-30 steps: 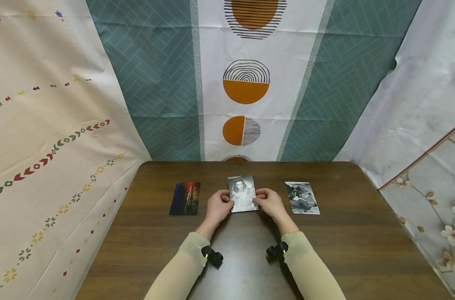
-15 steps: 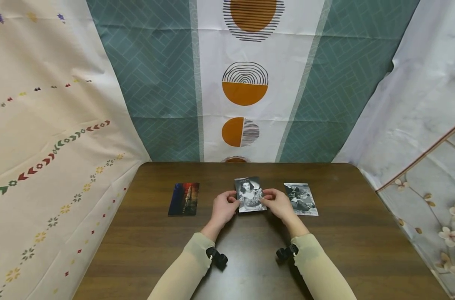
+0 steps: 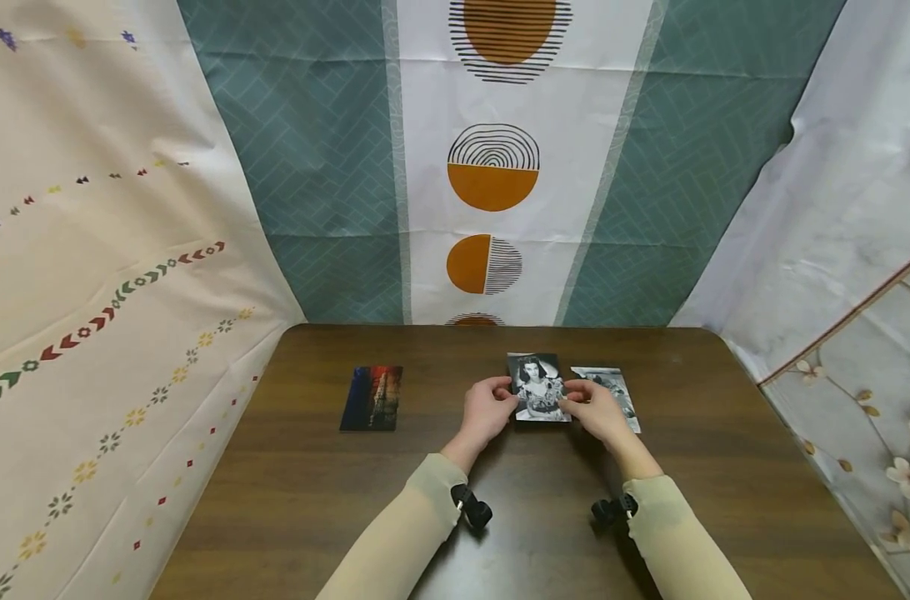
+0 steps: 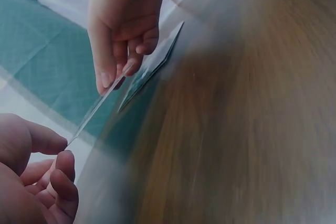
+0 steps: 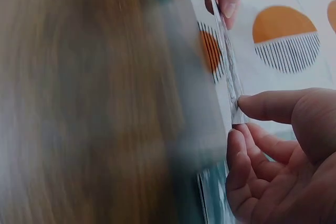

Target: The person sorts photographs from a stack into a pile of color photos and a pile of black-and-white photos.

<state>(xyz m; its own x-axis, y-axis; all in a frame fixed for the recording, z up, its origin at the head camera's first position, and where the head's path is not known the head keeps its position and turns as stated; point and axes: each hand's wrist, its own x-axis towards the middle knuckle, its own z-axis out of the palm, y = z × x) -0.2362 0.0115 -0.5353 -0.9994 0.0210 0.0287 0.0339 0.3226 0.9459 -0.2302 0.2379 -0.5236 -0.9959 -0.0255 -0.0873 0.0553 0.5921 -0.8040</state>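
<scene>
Both hands hold a black-and-white photo card [image 3: 539,385] of a dark-haired figure, clear of the wooden table. My left hand [image 3: 488,410] pinches its left edge between thumb and fingers; my right hand [image 3: 597,410] pinches the right edge. Seen nearly edge-on, the photo card [image 4: 92,111] spans the two hands in the left wrist view. A second black-and-white photo card [image 3: 612,385] lies on the table just right of the held one, partly hidden behind my right hand. Farther left lies a dark card [image 3: 372,398] with a lit tower against red and blue.
The brown wooden table [image 3: 312,500] reaches back to a teal-and-white patterned curtain [image 3: 335,167]. Cream cloth [image 3: 125,292] hangs at the left, and a pale floral sheet [image 3: 860,375] at the right. A small black camera is strapped to each wrist.
Both hands have carried the photo card to the right, from the middle of the table to beside the right-hand card. Its glare has gone, so the picture shows. The lying cards stay put.
</scene>
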